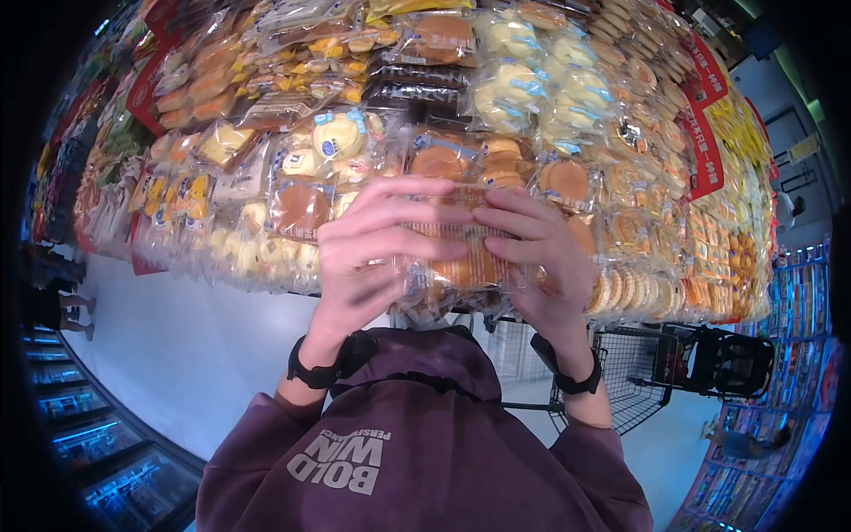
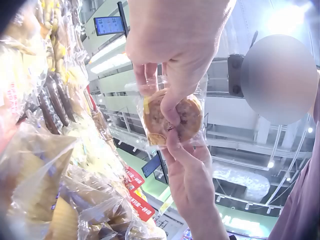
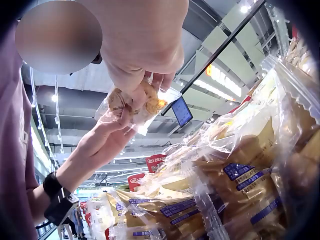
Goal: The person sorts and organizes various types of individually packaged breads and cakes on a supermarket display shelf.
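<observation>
Right now I have the left hand (image 1: 381, 244) and the right hand (image 1: 554, 257) closed on one clear packet (image 1: 456, 273), held up between them in front of the chest. The long fingers lie across the side facing away from the floor, and both thumbs press the underside, their tips meeting or nearly so below a round pastry (image 2: 194, 116) that shows through the film. Neither hand is wide open: each pinches, thumb against fingers, with only the packet's thickness between. Just beyond the grip, and on either side of it, piled packets (image 1: 306, 208) of baked goods spread out; a wire cart (image 1: 629, 368) stands to the right of the grip, nearer the body, and a dark band (image 1: 315, 368) circles the left wrist. I judge the packet light, with a loose film that could crinkle and slide under bare fingertips while the pastry inside shifts about. The pastry looks crumbly enough to crack or dent, so I would keep the thumbs soft and spread the load over flat finger pads, rather than drive both tips into its middle. The safest hold seems to be at the packet's two side edges, beside the grip, where the film takes the pinch. How firmly the fingers squeeze, I cannot tell.
</observation>
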`<action>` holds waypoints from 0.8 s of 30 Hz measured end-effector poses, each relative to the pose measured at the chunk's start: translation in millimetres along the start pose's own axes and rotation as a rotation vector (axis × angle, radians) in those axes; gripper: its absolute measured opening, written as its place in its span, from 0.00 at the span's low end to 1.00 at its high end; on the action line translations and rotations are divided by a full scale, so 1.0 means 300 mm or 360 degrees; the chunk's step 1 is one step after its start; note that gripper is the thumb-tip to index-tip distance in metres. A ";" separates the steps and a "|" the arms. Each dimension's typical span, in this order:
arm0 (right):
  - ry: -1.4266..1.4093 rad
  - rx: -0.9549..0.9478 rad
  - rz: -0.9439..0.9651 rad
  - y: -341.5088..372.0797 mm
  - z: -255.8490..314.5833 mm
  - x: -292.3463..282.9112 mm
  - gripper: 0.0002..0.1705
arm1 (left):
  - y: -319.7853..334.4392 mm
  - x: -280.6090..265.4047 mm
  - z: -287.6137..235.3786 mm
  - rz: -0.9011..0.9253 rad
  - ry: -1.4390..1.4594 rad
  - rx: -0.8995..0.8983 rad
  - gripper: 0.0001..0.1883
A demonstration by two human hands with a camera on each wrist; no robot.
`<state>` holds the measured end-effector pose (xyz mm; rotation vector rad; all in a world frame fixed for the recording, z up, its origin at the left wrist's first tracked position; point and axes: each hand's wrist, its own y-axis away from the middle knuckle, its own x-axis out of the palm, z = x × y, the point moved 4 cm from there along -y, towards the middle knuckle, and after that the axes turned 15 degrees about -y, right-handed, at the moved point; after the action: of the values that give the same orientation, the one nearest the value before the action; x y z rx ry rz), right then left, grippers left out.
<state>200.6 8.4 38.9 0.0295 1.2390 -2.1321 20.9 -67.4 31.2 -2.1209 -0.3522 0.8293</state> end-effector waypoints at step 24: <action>0.0850 -0.0250 0.0200 0.045 -0.016 -0.008 0.23 | 0.034 0.111 0.061 -0.0053 0.1155 -0.1434 0.23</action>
<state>208.6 9.0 26.6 0.6261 1.6512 -1.9726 33.3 -46.2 0.3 -3.0350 -0.4015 -0.2422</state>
